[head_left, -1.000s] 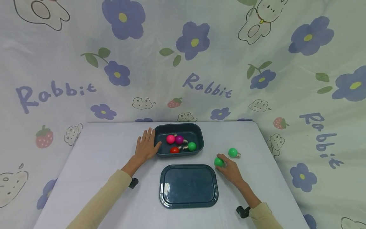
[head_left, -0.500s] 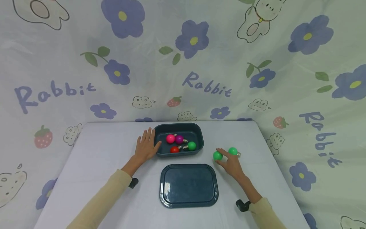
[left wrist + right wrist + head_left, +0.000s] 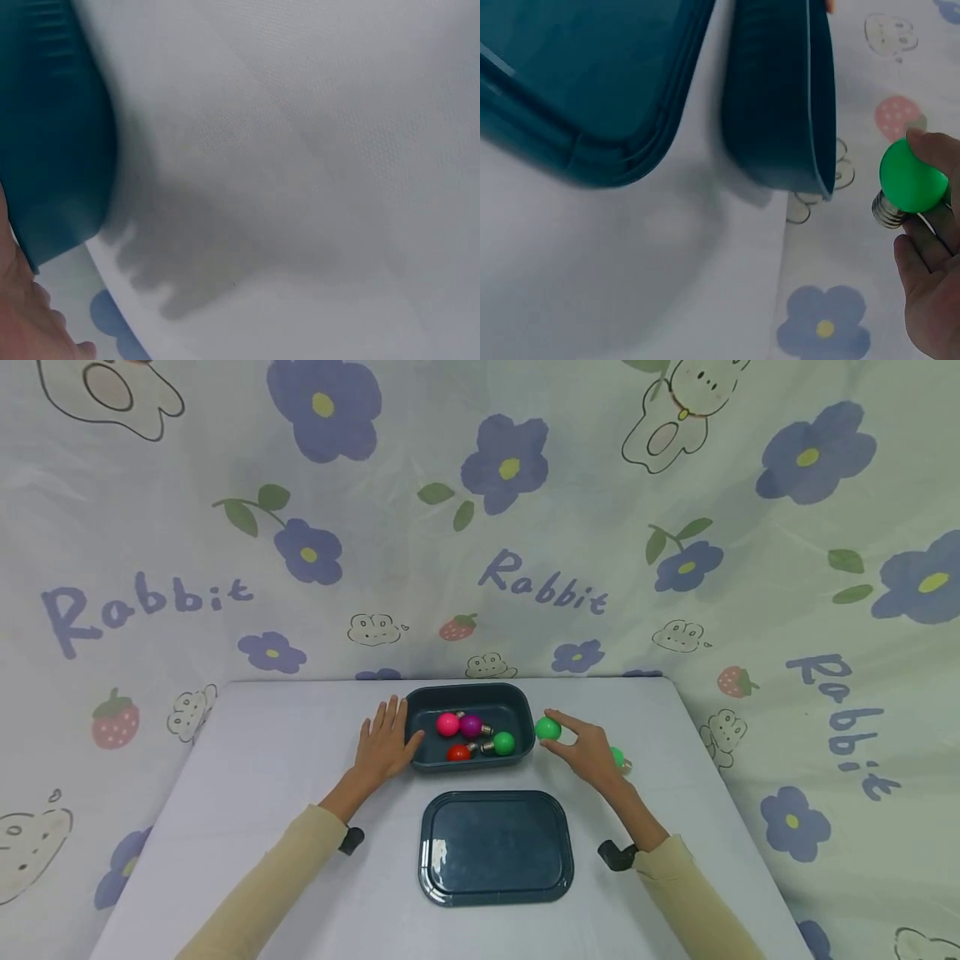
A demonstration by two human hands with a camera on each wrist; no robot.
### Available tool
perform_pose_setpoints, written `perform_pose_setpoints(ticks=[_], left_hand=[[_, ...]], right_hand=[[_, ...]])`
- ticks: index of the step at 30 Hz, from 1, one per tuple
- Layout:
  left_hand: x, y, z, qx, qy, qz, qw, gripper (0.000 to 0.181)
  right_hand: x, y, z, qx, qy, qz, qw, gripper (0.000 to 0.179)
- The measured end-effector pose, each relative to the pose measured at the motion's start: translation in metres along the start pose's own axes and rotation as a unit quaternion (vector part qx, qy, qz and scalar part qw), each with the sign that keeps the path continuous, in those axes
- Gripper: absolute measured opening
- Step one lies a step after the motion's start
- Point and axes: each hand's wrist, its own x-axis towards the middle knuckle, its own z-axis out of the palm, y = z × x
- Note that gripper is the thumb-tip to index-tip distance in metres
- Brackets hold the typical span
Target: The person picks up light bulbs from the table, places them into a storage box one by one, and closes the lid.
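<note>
My right hand [image 3: 588,750] pinches a green light bulb [image 3: 913,176] between thumb and fingers, just off the right end of a dark teal box [image 3: 523,755]. In the right wrist view the bulb's metal screw base points down and left. With straight fingers my left hand [image 3: 382,745] rests against the box's left end. Inside the box lie a pink bulb [image 3: 447,724], a purple bulb [image 3: 471,726], a red bulb [image 3: 458,752] and a green bulb [image 3: 504,743]. Another green bulb [image 3: 617,757] lies on the table, partly hidden behind my right hand.
A dark teal lid [image 3: 495,847] lies flat on the white-covered table [image 3: 270,760], in front of the box. Behind the table hangs a printed cloth [image 3: 420,560] with flowers and rabbits.
My right hand has moved up and left with its green bulb, from beside the lid's far right corner to the box's right end. The left hand has stayed in place.
</note>
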Motion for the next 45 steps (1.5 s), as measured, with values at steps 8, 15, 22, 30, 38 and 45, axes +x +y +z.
perform_pose_setpoints(ticks=[8, 15, 22, 30, 38, 45], left_hand=[[0.000, -0.001, 0.000, -0.007, 0.000, -0.001, 1.0000, 0.076], [0.000, -0.001, -0.001, -0.005, -0.001, 0.000, 1.0000, 0.076], [0.000, -0.002, -0.003, -0.009, 0.001, 0.003, 1.0000, 0.075], [-0.001, -0.001, -0.004, -0.006, -0.002, 0.001, 1.0000, 0.076], [-0.001, 0.001, -0.006, -0.004, -0.001, 0.001, 1.0000, 0.076], [-0.002, 0.003, -0.005, -0.009, -0.002, 0.000, 1.0000, 0.076]], right_hand=[[0.032, -0.015, 0.025, -0.026, -0.020, -0.019, 0.9993, 0.055], [0.055, -0.022, 0.042, -0.027, -0.034, -0.013, 0.9990, 0.052], [0.073, -0.021, 0.061, -0.026, -0.063, 0.002, 0.9977, 0.051], [0.082, -0.024, 0.078, -0.054, -0.100, 0.030, 0.9931, 0.051], [0.083, -0.022, 0.091, -0.058, -0.103, 0.044, 0.9920, 0.049], [0.083, -0.020, 0.099, -0.079, -0.112, 0.054, 0.9891, 0.048]])
